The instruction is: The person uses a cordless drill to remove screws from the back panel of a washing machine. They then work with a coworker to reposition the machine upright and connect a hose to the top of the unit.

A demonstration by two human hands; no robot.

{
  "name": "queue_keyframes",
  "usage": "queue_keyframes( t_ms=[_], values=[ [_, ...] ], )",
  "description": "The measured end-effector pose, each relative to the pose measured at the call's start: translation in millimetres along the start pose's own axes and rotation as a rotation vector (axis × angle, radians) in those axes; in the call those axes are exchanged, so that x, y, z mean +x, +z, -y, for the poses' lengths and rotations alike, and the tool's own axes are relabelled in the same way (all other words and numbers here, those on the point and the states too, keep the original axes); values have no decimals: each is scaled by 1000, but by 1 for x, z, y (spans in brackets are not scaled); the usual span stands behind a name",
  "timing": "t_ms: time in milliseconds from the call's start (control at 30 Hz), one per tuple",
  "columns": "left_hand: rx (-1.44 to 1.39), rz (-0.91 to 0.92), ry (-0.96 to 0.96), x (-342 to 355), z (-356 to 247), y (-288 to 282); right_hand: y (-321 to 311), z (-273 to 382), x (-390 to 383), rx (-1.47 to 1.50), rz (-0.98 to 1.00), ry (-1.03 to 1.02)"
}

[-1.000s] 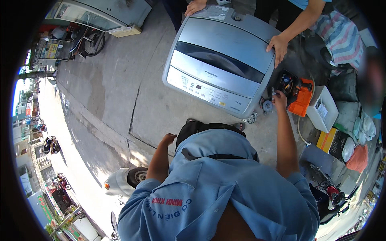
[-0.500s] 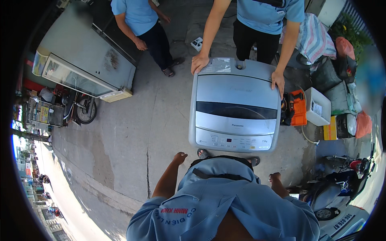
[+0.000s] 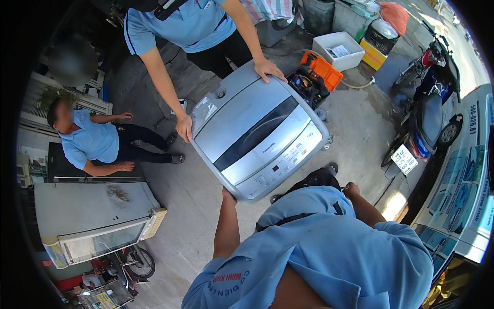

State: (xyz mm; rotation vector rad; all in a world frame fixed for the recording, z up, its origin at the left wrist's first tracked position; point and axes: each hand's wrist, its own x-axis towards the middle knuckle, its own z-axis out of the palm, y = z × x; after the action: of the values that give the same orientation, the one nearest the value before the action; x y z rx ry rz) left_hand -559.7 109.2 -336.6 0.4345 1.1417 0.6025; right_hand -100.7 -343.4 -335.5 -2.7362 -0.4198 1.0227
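Observation:
A silver-grey top-loading washing machine point(image 3: 257, 139) stands at an angle in front of me, with a dark window band across its lid and a control panel on my side. My left hand point(image 3: 229, 196) is at its near left corner, the fingers partly hidden by the edge. My right hand point(image 3: 352, 190) hangs beside my hip, apart from the machine, its fingers loosely bent and nothing visible in them. Across from me a co-worker in a light blue shirt point(image 3: 177, 31) has one hand point(image 3: 183, 126) on the far left edge and the other hand point(image 3: 268, 68) on the far right.
Just right of the machine lies an open orange toolbox point(image 3: 321, 72), then a white foam box point(image 3: 338, 50) and a hose. Parked motorbikes point(image 3: 429, 110) and a van point(image 3: 463, 170) stand right. To the left are another person point(image 3: 98, 139) and a glass-door cabinet point(image 3: 103, 234).
The view has swung rightward. Relative to me, the washing machine is turned and tilted in the picture. My left hand has come up to its near left corner; my right hand stays off it.

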Motion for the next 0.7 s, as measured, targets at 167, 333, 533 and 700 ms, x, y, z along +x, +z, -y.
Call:
queue_keyframes(
  t_ms=[167,333,533,700],
  values=[
    [314,-205,-157,-49,48,38,-23,-14,42,-90,-18,-15],
    [1269,-283,-181,-109,129,-34,-71,26,121,-122,-6,-213],
    [830,-492,-489,-205,306,-2,-141,51,211,281,282,-61],
    [948,-315,-250,-273,446,46,-160,86,224,704,444,60]
  ],
)
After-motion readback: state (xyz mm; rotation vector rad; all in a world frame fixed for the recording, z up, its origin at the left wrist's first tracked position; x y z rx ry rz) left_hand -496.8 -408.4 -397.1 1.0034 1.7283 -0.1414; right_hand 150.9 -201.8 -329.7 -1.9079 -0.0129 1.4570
